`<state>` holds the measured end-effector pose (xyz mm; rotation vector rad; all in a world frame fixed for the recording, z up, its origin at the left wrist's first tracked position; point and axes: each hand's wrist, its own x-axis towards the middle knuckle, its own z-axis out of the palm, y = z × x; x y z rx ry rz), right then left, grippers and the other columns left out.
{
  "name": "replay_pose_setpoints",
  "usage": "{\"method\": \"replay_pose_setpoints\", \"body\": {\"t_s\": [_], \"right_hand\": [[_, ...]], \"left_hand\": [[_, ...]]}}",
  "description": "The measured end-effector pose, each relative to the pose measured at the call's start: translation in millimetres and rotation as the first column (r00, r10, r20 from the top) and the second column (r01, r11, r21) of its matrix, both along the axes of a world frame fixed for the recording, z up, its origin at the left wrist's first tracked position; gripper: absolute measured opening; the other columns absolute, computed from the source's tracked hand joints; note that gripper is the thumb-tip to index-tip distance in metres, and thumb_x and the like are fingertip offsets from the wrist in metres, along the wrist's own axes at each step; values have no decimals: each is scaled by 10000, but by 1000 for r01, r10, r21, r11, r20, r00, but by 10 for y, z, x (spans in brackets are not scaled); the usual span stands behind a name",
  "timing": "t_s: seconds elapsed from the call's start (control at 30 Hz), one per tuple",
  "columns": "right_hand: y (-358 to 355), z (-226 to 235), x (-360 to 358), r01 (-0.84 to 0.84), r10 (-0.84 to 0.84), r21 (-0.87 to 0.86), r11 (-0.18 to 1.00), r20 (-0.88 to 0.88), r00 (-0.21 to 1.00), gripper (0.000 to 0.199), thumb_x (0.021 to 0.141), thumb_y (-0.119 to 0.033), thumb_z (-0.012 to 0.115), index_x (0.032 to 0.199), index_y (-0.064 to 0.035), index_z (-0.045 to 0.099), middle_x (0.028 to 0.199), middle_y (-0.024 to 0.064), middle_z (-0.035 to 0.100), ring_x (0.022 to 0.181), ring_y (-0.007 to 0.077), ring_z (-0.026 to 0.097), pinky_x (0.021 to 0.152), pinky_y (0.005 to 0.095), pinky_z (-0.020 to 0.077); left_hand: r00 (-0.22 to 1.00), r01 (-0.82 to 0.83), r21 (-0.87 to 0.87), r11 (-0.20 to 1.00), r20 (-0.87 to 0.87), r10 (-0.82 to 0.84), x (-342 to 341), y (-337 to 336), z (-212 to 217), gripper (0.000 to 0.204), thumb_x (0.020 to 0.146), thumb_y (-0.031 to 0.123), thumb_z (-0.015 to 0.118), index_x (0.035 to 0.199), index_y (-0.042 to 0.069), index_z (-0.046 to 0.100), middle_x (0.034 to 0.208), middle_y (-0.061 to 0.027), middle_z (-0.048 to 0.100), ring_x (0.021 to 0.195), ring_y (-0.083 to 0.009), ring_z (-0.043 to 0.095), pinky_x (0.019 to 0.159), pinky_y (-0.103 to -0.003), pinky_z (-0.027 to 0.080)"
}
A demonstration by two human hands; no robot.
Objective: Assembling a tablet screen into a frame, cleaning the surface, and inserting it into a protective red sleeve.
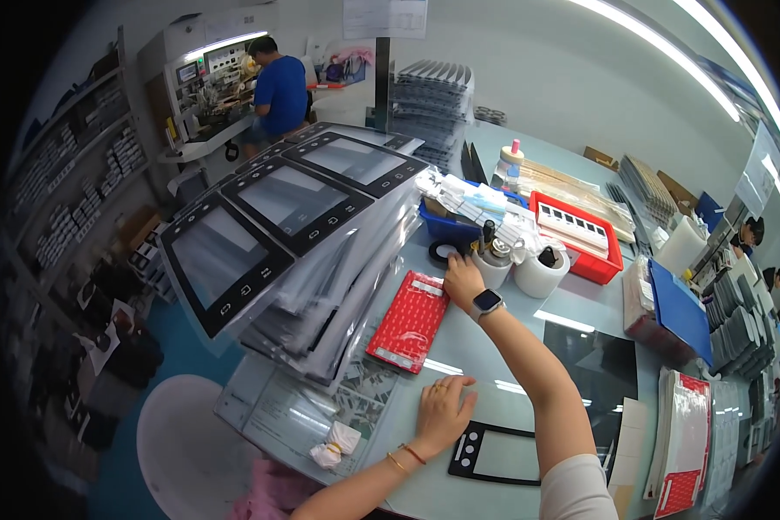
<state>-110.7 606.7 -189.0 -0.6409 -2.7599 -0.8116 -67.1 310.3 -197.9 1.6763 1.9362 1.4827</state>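
My left hand [444, 416] rests low over the table, thumb apart from the fingers, holding nothing. Beside it lies a flat panel with a black border [470, 464], a clear window and a few round holes; my right arm covers its right end. Further out, my right hand [465, 282], with a dark watch on the wrist, has its fingers at the edge of a roll of black tape [438, 257]. A white cup-like roll holding small bottles [491, 269] stands just right of those fingers. Below that hand lies a red patterned packet [410, 322] in clear film.
Large black-bordered panels [290, 199] pile up at left. A blue bin [446, 227], a red tray [611, 264] and a white roll [542, 276] stand beyond my right hand. Blue folders [680, 312] sit at right. A crumpled white wad [336, 445] lies near the front edge. A person in blue [282, 91] works behind.
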Motion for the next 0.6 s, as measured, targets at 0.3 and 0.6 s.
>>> {"method": "replay_pose_setpoints", "body": {"t_s": [0.3, 0.6], "right_hand": [[-598, 606, 337, -235, 12, -362, 902, -522, 853, 377, 865, 6, 602, 1226, 93, 664, 1388, 253, 599, 1255, 370, 609, 1061, 435, 495], [-1181, 1196, 1208, -810, -594, -556, -185, -594, 543, 370, 1001, -82, 648, 1341, 65, 643, 1339, 158, 681, 1232, 219, 658, 1106, 399, 531]], "left_hand": [[1000, -14, 0, 1000, 3, 14, -21, -42, 31, 245, 965, 220, 666, 1181, 107, 647, 1084, -46, 682, 967, -224, 646, 897, -398, 431], [1000, -11, -38, 999, -17, 10, -16, -15, 19, 255, 948, 215, 690, 1179, 119, 643, 1086, -31, 687, 960, -219, 654, 905, -407, 437]]}}
